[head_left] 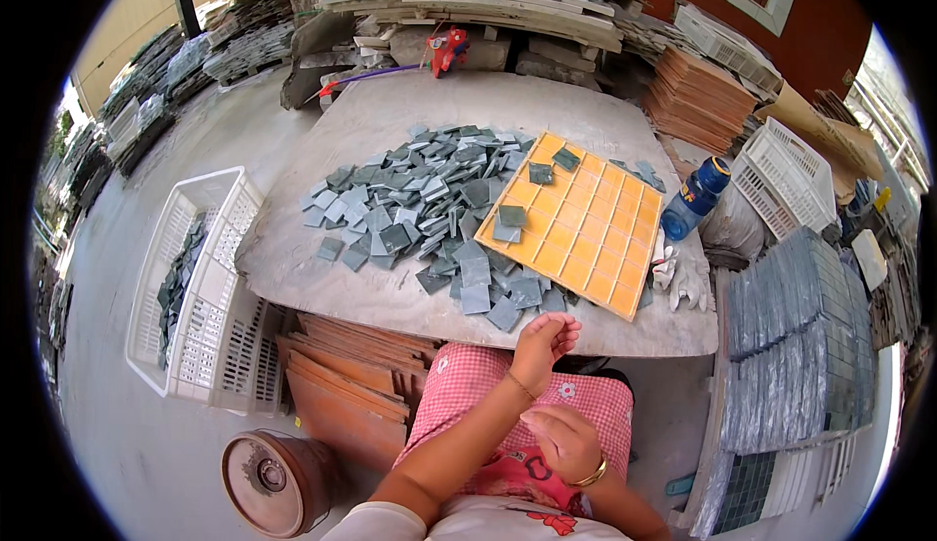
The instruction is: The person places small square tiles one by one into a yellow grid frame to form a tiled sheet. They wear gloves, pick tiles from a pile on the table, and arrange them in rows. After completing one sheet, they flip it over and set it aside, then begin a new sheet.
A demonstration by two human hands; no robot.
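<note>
My left hand (547, 342) is raised at the near table edge, its fingers curled in and nothing visible in them. A thin bracelet rings that wrist. Lower, over the pink checked apron (468, 385), my right hand (566, 440) is held with loosely bent fingers pointing at my left forearm. I see nothing in it; whether it touches the forearm I cannot tell. A gold band circles the right wrist. Beyond the hands, a yellow gridded tray (595, 238) lies tilted on the edge of a heap of grey-green stone tiles (429, 189). Several tiles rest on the tray, mostly toward its left side.
A blue bottle (695, 199) and white gloves (680, 279) sit right of the tray on the table (293, 258). At left stands a white crate (229, 316) holding tiles, near a lidded brown bucket (278, 482). Wrapped tile sheets (800, 336) are stacked at right.
</note>
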